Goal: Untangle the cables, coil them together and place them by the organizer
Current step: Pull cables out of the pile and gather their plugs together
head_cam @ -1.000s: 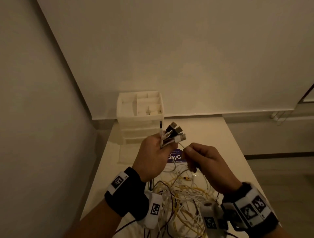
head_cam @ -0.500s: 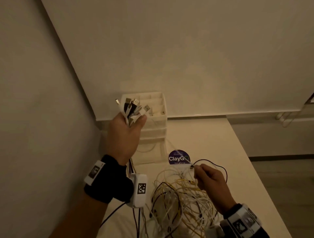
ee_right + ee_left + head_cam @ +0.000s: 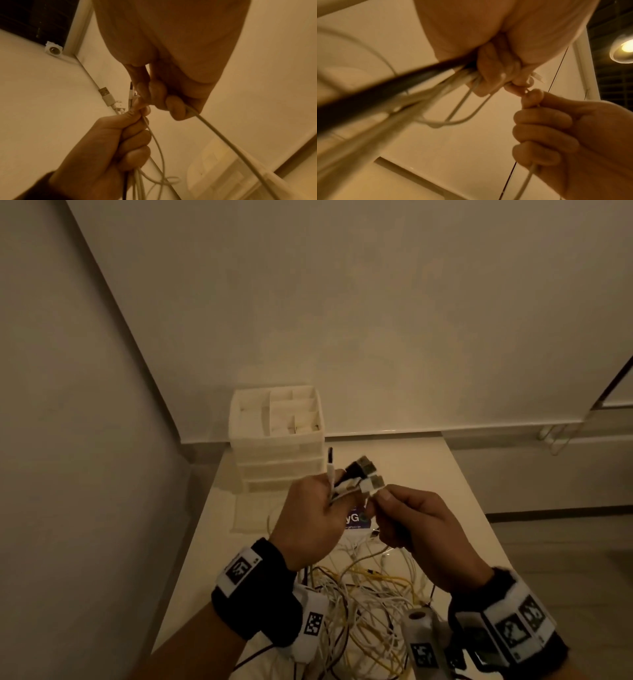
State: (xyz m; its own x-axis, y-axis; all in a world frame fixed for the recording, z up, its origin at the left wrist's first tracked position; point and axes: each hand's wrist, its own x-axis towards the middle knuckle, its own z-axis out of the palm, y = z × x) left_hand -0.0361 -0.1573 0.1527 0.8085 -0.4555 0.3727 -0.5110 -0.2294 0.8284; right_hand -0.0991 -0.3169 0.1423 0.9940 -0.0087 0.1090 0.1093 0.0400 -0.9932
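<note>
My left hand [image 3: 313,517] grips a bundle of cable ends [image 3: 359,477], with black and white USB plugs sticking up past its fingers, in front of the white drawer organizer [image 3: 277,440]. My right hand [image 3: 404,518] meets it from the right and pinches a thin white cable [image 3: 223,135] that runs back through its curled fingers. The left wrist view shows the black and white cables [image 3: 402,88] leaving my left fist. A tangle of white, yellow and black cables [image 3: 370,601] lies on the table below both wrists.
The organizer stands at the table's back left against the wall. A purple round sticker [image 3: 356,520] lies on the white table [image 3: 455,494] behind my hands. The table's right edge drops to the floor; a wall closes the left side.
My left hand has come down from in front of the organizer's top and to the right. My right hand has risen from the tangle with its cable to meet it.
</note>
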